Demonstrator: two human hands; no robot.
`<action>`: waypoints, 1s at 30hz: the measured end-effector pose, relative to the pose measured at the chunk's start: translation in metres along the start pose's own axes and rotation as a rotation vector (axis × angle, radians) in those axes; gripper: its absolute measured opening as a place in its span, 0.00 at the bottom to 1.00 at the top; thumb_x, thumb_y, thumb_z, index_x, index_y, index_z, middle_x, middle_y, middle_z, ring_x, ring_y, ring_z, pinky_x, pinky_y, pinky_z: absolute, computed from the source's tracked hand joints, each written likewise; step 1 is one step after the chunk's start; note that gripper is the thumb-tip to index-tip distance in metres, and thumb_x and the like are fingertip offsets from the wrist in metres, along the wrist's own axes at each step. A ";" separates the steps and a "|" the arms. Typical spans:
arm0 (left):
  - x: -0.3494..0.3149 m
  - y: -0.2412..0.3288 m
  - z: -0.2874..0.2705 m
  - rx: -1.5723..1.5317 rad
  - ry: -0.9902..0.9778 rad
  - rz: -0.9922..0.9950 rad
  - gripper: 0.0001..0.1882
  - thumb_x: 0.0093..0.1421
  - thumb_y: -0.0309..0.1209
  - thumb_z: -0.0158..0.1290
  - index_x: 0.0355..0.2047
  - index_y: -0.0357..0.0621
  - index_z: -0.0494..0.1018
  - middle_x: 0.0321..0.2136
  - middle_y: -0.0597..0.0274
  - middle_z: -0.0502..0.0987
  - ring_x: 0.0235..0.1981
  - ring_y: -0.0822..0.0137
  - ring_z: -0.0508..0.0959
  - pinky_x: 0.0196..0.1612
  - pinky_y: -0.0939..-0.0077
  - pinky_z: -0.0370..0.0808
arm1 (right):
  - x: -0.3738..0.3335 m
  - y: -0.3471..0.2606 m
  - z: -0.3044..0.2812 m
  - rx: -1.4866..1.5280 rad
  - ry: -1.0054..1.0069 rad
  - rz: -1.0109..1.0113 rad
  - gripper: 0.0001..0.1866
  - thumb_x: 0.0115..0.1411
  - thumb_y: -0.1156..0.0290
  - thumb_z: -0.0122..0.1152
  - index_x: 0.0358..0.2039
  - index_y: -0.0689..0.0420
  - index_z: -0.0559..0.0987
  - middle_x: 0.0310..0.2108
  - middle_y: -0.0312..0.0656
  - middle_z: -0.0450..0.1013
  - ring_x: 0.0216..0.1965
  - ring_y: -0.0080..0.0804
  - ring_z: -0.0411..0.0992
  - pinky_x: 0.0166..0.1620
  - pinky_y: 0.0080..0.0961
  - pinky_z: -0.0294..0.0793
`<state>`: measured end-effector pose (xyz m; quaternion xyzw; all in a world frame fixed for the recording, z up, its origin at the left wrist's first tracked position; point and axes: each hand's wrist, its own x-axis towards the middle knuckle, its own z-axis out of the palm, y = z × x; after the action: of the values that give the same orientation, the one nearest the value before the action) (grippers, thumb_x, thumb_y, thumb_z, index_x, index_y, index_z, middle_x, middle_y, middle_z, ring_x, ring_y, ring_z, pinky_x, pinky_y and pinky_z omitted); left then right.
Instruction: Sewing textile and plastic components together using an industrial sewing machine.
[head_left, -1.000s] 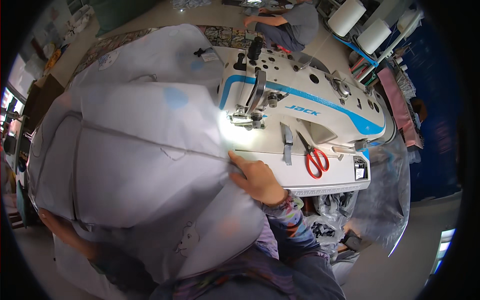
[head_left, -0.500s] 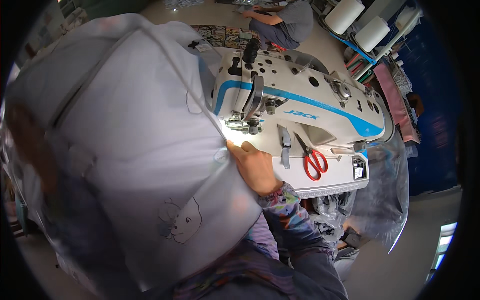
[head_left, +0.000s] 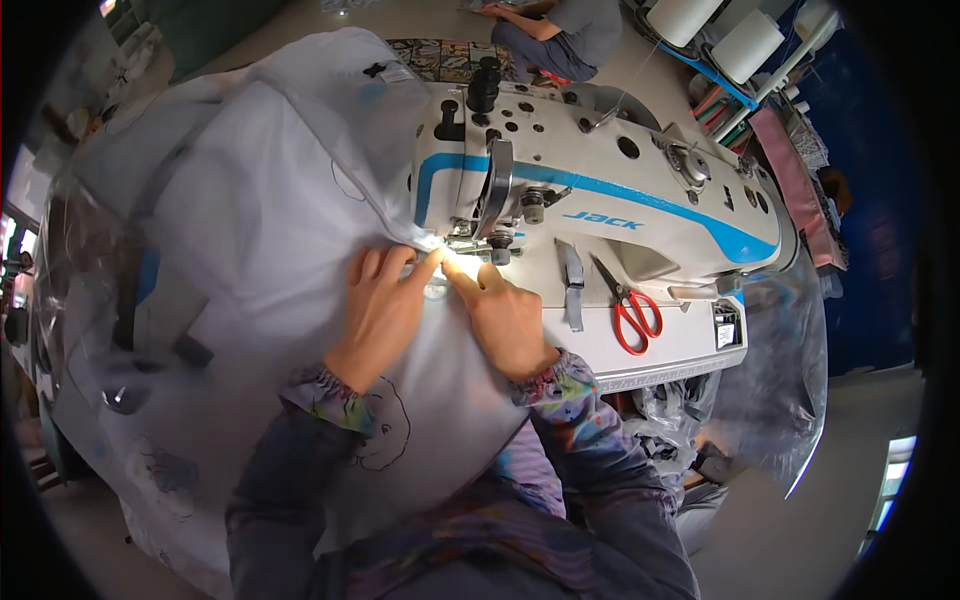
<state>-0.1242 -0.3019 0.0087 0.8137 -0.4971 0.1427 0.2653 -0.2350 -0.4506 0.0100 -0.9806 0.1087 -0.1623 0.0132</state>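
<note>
A large pale grey fabric piece (head_left: 250, 200) with line-drawn cartoon figures spreads across the left side and over my lap. Its seamed edge runs to the lit needle area of a white and blue sewing machine (head_left: 600, 200). Just in front of the presser foot (head_left: 468, 246), my left hand (head_left: 378, 308) pinches that edge, thumb and forefinger forward, the other fingers curled. Close on its right, my right hand (head_left: 505, 325) presses its closed fingertips onto the same edge. The fingertips of both hands nearly meet; the fabric under them is hidden.
Red-handled scissors (head_left: 636, 318) and a grey strip (head_left: 572, 285) lie on the machine bed right of my hands. White thread cones (head_left: 747, 45) stand on a rack at the far right. Clear plastic sheeting (head_left: 780, 380) hangs past the table end. Another person (head_left: 570, 35) sits beyond the machine.
My left hand has come from the far left, where it was blurred, to the needle area and gripped the edge. The raised fabric has dropped flatter. My right hand stays by the needle.
</note>
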 end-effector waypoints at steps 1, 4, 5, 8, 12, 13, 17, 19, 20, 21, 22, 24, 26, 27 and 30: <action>0.002 -0.003 0.003 0.019 -0.020 -0.001 0.20 0.57 0.23 0.53 0.51 0.46 0.77 0.42 0.61 0.73 0.44 0.55 0.73 0.54 0.52 0.69 | 0.001 0.002 0.000 0.008 -0.024 0.000 0.27 0.58 0.75 0.53 0.58 0.37 0.76 0.31 0.37 0.69 0.23 0.35 0.75 0.25 0.30 0.76; 0.007 -0.005 -0.003 -0.012 -0.073 0.043 0.20 0.57 0.24 0.53 0.52 0.44 0.76 0.43 0.59 0.73 0.46 0.54 0.72 0.59 0.47 0.67 | 0.004 0.007 0.001 0.066 0.004 -0.010 0.25 0.58 0.74 0.54 0.56 0.39 0.77 0.30 0.37 0.70 0.24 0.36 0.76 0.26 0.31 0.77; 0.008 -0.003 -0.005 -0.009 -0.058 0.010 0.20 0.57 0.24 0.53 0.52 0.44 0.76 0.43 0.59 0.73 0.46 0.54 0.72 0.59 0.47 0.67 | 0.006 0.009 0.002 0.090 0.023 -0.027 0.21 0.59 0.72 0.55 0.53 0.40 0.78 0.30 0.38 0.71 0.24 0.36 0.76 0.26 0.32 0.77; 0.010 0.001 -0.006 -0.012 -0.063 0.014 0.20 0.58 0.24 0.52 0.51 0.41 0.76 0.45 0.56 0.72 0.48 0.52 0.72 0.61 0.45 0.65 | 0.013 0.015 0.004 0.115 0.051 -0.046 0.16 0.60 0.70 0.57 0.48 0.44 0.80 0.32 0.40 0.72 0.25 0.37 0.77 0.26 0.32 0.77; 0.013 -0.011 0.010 -0.018 -0.054 0.008 0.18 0.59 0.25 0.51 0.51 0.40 0.76 0.46 0.54 0.72 0.49 0.51 0.72 0.61 0.45 0.65 | 0.015 0.018 0.005 0.217 0.116 -0.048 0.13 0.57 0.72 0.58 0.42 0.51 0.82 0.33 0.40 0.73 0.32 0.38 0.78 0.31 0.33 0.78; 0.015 -0.015 0.012 0.007 -0.030 0.047 0.18 0.60 0.25 0.51 0.50 0.39 0.76 0.47 0.53 0.71 0.49 0.51 0.72 0.61 0.47 0.65 | 0.014 0.018 0.004 0.219 0.125 -0.056 0.13 0.57 0.72 0.58 0.42 0.51 0.82 0.33 0.40 0.73 0.32 0.38 0.78 0.31 0.33 0.78; 0.025 -0.011 0.004 -0.061 -0.061 -0.007 0.18 0.59 0.25 0.52 0.50 0.39 0.76 0.46 0.52 0.72 0.48 0.50 0.73 0.57 0.50 0.69 | 0.010 0.017 0.005 0.289 0.169 -0.035 0.15 0.56 0.74 0.57 0.44 0.49 0.82 0.35 0.38 0.78 0.36 0.39 0.77 0.35 0.35 0.78; 0.026 0.011 -0.010 -0.120 0.032 -0.089 0.18 0.57 0.24 0.54 0.49 0.38 0.76 0.46 0.51 0.72 0.46 0.49 0.74 0.51 0.51 0.73 | 0.010 0.017 0.007 0.316 0.177 -0.019 0.14 0.55 0.74 0.59 0.42 0.50 0.83 0.35 0.38 0.78 0.37 0.40 0.76 0.36 0.35 0.78; 0.014 0.034 -0.017 -0.201 0.075 -0.023 0.19 0.55 0.23 0.55 0.49 0.38 0.76 0.47 0.51 0.73 0.47 0.49 0.75 0.50 0.52 0.74 | 0.011 0.017 0.009 0.325 0.230 -0.034 0.13 0.55 0.75 0.61 0.41 0.51 0.83 0.34 0.39 0.78 0.37 0.41 0.75 0.36 0.36 0.77; -0.003 0.059 -0.023 -0.273 0.145 0.046 0.21 0.53 0.22 0.56 0.49 0.37 0.76 0.48 0.50 0.73 0.48 0.49 0.75 0.50 0.54 0.75 | 0.011 0.017 0.010 0.341 0.296 -0.027 0.12 0.54 0.75 0.63 0.40 0.52 0.83 0.34 0.40 0.77 0.37 0.42 0.75 0.36 0.36 0.77; -0.020 0.091 -0.025 -0.368 0.026 0.035 0.21 0.53 0.23 0.56 0.49 0.38 0.76 0.50 0.50 0.73 0.50 0.51 0.76 0.52 0.56 0.75 | 0.012 0.018 0.011 0.338 0.288 -0.037 0.12 0.54 0.75 0.63 0.40 0.52 0.83 0.34 0.40 0.77 0.37 0.42 0.75 0.36 0.36 0.77; -0.054 0.129 -0.025 -0.449 -0.030 0.056 0.21 0.53 0.23 0.56 0.50 0.38 0.76 0.52 0.50 0.74 0.52 0.53 0.76 0.53 0.58 0.75 | 0.013 0.019 0.013 0.434 0.274 -0.009 0.10 0.55 0.76 0.65 0.39 0.54 0.84 0.33 0.44 0.77 0.36 0.45 0.74 0.36 0.37 0.76; -0.078 0.137 -0.019 -0.002 -0.140 0.097 0.21 0.54 0.26 0.55 0.50 0.41 0.76 0.53 0.50 0.74 0.54 0.56 0.76 0.56 0.60 0.75 | 0.011 0.021 0.014 0.457 0.253 0.011 0.09 0.56 0.75 0.65 0.38 0.55 0.84 0.33 0.45 0.77 0.36 0.46 0.74 0.36 0.37 0.75; -0.087 0.132 -0.017 -0.018 -0.094 0.074 0.21 0.54 0.26 0.55 0.50 0.41 0.76 0.53 0.50 0.74 0.54 0.56 0.76 0.56 0.60 0.75 | 0.010 0.022 0.014 0.473 0.216 0.040 0.08 0.57 0.75 0.64 0.38 0.57 0.84 0.33 0.46 0.76 0.36 0.47 0.74 0.36 0.36 0.75; -0.103 0.092 -0.040 -0.113 -0.162 0.076 0.18 0.56 0.28 0.54 0.47 0.42 0.77 0.49 0.54 0.77 0.52 0.59 0.77 0.56 0.59 0.75 | 0.008 0.022 0.013 0.558 0.237 -0.008 0.09 0.57 0.76 0.63 0.39 0.59 0.84 0.34 0.47 0.77 0.36 0.48 0.73 0.38 0.36 0.74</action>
<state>-0.2524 -0.2366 0.0170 0.7869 -0.5546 0.0583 0.2642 -0.2284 -0.4742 -0.0017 -0.9137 0.0567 -0.2993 0.2689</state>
